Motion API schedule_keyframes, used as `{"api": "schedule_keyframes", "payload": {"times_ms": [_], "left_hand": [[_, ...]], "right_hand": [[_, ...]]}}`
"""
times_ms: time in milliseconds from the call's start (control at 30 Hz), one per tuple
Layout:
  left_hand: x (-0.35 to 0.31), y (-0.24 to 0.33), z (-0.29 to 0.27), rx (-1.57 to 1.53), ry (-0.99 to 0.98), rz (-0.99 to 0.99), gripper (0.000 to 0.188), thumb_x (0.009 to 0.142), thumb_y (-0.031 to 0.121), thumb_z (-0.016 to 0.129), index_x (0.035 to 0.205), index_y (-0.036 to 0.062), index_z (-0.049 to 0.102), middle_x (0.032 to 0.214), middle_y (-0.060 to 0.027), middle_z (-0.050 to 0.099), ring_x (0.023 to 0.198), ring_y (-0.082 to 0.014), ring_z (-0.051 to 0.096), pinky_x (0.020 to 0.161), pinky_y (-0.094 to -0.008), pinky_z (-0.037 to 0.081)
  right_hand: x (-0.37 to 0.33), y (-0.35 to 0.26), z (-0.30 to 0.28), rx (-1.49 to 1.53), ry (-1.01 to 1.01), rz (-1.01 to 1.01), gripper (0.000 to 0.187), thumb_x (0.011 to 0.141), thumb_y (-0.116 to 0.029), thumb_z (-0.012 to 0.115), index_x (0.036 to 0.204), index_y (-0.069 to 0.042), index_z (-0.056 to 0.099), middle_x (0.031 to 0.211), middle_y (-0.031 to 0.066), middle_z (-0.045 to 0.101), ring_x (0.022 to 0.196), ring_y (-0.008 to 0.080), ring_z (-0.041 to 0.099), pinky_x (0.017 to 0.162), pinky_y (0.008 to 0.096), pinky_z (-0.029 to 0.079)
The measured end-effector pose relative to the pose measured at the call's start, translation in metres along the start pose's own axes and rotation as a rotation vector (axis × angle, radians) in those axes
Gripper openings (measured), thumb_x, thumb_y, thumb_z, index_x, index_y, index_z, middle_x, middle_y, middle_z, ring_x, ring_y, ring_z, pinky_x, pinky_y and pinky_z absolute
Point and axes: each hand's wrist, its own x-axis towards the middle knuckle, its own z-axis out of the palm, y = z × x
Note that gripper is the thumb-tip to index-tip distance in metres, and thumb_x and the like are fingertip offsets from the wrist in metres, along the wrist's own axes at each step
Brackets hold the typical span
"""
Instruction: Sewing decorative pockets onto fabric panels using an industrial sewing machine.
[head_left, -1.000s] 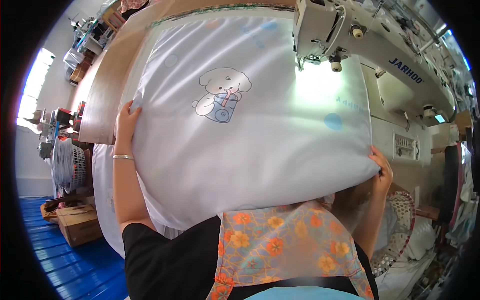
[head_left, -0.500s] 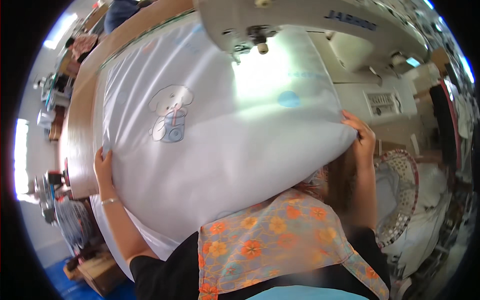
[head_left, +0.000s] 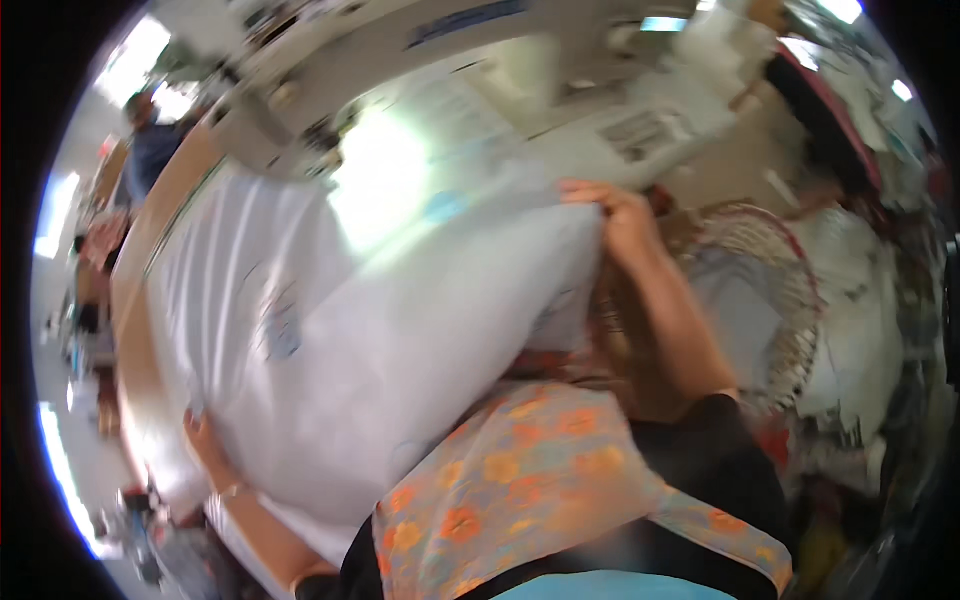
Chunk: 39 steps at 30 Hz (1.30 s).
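A wide white fabric sheet [head_left: 350, 350] with a pale cartoon animal print and a blue dot spreads over the sewing table and down toward my lap. Its left edge is pinched in my left hand [head_left: 203, 436]. On the other side, my right hand [head_left: 622, 222] grips the sheet's right edge, fingers on top, and the cloth slopes in folds below it. The sewing machine [head_left: 370, 50] arches over the far part of the sheet, its lamp glaring on the cloth. Motion blur hides the needle area and the finer finger details.
To my right stands a round basket [head_left: 815, 290] with a red-and-light rim and grey cloth inside. White cloth [head_left: 855, 340] is heaped beyond it. The curved wooden table edge [head_left: 130, 330] runs along the left. A person [head_left: 150, 155] is at the far left.
The whole view has swung to the right, so the machine and sheet appear farther left. Both hands still grip the sheet's edges, and its right part looks more slanted and folded.
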Motion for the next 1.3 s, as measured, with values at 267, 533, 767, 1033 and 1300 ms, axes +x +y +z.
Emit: {"api": "schedule_keyframes", "payload": {"times_ms": [267, 533, 767, 1033, 1300], "left_hand": [[0.040, -0.010, -0.003, 0.427, 0.046, 0.090, 0.058, 0.089, 0.029, 0.062, 0.136, 0.0001, 0.046, 0.132, -0.0265, 0.051, 0.116, -0.0361, 0.055, 0.099, -0.0406, 0.042], [-0.057, 0.244, 0.124, 0.430, -0.120, 0.909, 0.047, 0.087, 0.006, 0.063, 0.132, -0.0011, 0.050, 0.143, -0.0198, 0.041, 0.133, -0.0356, 0.039, 0.107, -0.0431, 0.039], [-0.156, 0.327, 0.189, 0.607, -0.414, 0.843, 0.055, 0.095, 0.032, 0.052, 0.142, 0.0068, 0.041, 0.150, -0.0192, 0.034, 0.141, -0.0323, 0.027, 0.114, -0.0426, 0.024], [-0.161, 0.327, 0.199, 0.562, -0.382, 0.931, 0.055, 0.095, 0.034, 0.051, 0.143, 0.0097, 0.042, 0.151, -0.0154, 0.033, 0.141, -0.0293, 0.028, 0.115, -0.0418, 0.021], [-0.156, 0.322, 0.201, 0.488, -0.299, 0.987, 0.051, 0.095, 0.033, 0.053, 0.139, 0.0077, 0.047, 0.146, -0.0165, 0.041, 0.136, -0.0314, 0.036, 0.112, -0.0414, 0.028]], "right_hand": [[-0.091, 0.033, 0.009, 0.202, 0.147, 0.288, 0.035, 0.090, -0.028, 0.065, 0.113, -0.001, 0.063, 0.101, 0.0054, 0.065, 0.079, 0.0112, 0.059, 0.059, 0.0281, 0.048], [-0.126, -0.003, 0.005, 0.072, -0.144, 0.702, 0.041, 0.079, -0.031, 0.072, 0.105, 0.001, 0.066, 0.087, 0.0111, 0.068, 0.075, 0.0195, 0.063, 0.063, 0.0342, 0.049], [-0.143, 0.017, -0.021, -0.499, -0.163, 0.366, 0.037, 0.076, -0.031, 0.073, 0.094, 0.001, 0.067, 0.084, 0.0176, 0.068, 0.082, 0.0344, 0.065, 0.071, 0.0423, 0.048], [-0.138, 0.046, -0.007, -0.985, -0.360, 0.323, 0.026, 0.081, -0.031, 0.063, 0.087, -0.006, 0.065, 0.080, 0.0163, 0.068, 0.078, 0.0361, 0.067, 0.066, 0.0486, 0.052], [-0.115, -0.065, -0.083, -0.600, 0.144, 0.157, 0.028, 0.081, -0.025, 0.072, 0.100, -0.005, 0.064, 0.089, 0.0145, 0.068, 0.082, 0.0304, 0.067, 0.071, 0.0388, 0.052]]}}
